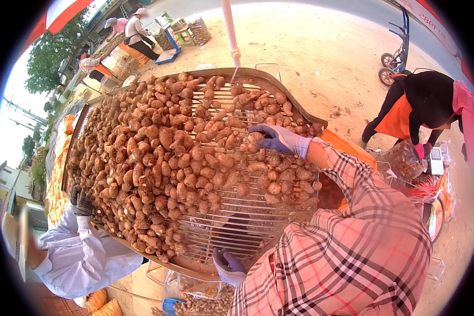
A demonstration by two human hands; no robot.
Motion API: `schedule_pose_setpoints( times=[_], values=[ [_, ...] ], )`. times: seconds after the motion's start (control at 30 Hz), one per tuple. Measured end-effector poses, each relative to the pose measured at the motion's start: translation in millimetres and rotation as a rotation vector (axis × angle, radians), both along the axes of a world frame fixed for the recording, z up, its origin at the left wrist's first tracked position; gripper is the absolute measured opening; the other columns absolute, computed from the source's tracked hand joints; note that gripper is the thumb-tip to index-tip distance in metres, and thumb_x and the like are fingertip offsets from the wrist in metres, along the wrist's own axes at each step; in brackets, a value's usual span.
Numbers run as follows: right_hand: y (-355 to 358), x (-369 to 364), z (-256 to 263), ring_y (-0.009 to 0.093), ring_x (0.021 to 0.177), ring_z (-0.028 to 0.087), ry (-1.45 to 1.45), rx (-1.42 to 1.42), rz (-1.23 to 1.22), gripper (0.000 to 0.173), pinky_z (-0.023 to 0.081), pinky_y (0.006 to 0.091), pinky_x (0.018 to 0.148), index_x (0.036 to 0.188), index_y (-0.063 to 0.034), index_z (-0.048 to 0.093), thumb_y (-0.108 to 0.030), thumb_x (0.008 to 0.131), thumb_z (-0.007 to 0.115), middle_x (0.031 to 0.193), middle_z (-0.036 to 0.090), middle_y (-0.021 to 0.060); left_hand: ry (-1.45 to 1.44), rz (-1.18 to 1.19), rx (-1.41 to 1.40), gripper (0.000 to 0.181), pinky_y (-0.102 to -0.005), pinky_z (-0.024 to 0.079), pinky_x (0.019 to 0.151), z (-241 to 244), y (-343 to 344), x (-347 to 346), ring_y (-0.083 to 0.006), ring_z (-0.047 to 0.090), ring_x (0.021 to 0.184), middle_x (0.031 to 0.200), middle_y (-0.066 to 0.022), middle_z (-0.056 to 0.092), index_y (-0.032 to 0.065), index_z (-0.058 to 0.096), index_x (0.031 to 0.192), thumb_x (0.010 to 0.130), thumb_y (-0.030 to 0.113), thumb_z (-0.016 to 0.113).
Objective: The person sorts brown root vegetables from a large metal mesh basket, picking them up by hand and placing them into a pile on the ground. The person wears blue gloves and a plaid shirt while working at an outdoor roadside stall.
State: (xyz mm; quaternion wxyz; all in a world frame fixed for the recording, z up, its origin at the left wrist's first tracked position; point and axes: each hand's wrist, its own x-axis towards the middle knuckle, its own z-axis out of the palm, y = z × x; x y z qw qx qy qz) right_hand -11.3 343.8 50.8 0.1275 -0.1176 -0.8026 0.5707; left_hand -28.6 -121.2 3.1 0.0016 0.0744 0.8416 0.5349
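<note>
A sorting table with a metal-bar top (237,233) spreads before me, and brown taro corms (162,158) lie heaped over much of it. My right hand (280,138), in a purple-and-lilac glove, reaches over the bars. Its fingers and thumb curl around a small corm (256,138), and more corms lie just beside it. Near the rim closest to my body, my left hand (230,266) wears the same kind of glove. Its fingers are apart and no corm shows in them. Bare bars lie just past that hand.
Across the table a person's dark-gloved hands (83,203) touch the heap's edge. A pole (231,35) rises behind the table's rim (256,73). Another person (418,102) bends over bags near a hand truck (397,59). Below the table sit a blue scoop (173,306) and more corms (209,306).
</note>
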Motion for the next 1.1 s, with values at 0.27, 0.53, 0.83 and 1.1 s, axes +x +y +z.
schedule_pose_setpoints(
  times=[0.27,0.53,0.83,1.1],
  values=[
    [-108.9,90.7,69.6,0.021,0.133,0.053,0.441,-0.952,0.108,0.062,0.044,0.0369,0.114,0.155,-0.0050,0.036,-0.022,0.102,0.064,0.145,0.052,0.0069,-0.341,-0.210,0.271,0.036,-0.0294,0.053,0.085,49.8,65.8,-0.9,-0.0163,0.064,0.091,0.113,-0.0108,0.069,-0.0025,0.057,0.135,0.106,0.019,0.053],
    [-172.0,96.2,61.8,0.020,0.133,0.051,0.102,-0.573,0.115,0.060,0.041,0.0342,0.112,0.151,-0.0040,0.046,-0.020,0.098,0.068,0.146,0.054,0.0114,-0.816,-0.679,0.567,0.046,-0.0333,0.058,0.088,103.2,141.6,22.2,-0.0211,0.068,0.102,0.118,-0.0147,0.066,-0.0040,0.048,0.134,0.110,0.035,0.043],
    [-196.2,85.3,26.7,0.017,0.105,0.067,-0.036,-0.406,0.053,0.028,0.054,0.0296,0.092,0.125,0.0005,0.067,-0.014,0.102,0.060,0.119,0.071,0.0106,-0.827,-0.460,0.639,0.051,-0.0263,0.051,0.074,71.7,103.8,33.3,-0.0100,0.059,0.083,0.104,-0.0062,0.066,-0.0036,0.049,0.133,0.098,0.026,0.071],
    [-180.8,76.0,-10.1,0.017,0.088,0.068,0.011,-0.733,-0.107,0.024,0.057,0.0335,0.086,0.117,-0.0004,0.066,-0.020,0.104,0.060,0.099,0.072,0.0077,-0.923,-0.269,1.044,0.047,-0.0352,0.059,0.083,53.1,36.4,36.2,-0.0172,0.067,0.090,0.108,-0.0062,0.066,0.0053,0.059,0.121,0.102,0.049,0.058]
  ],
)
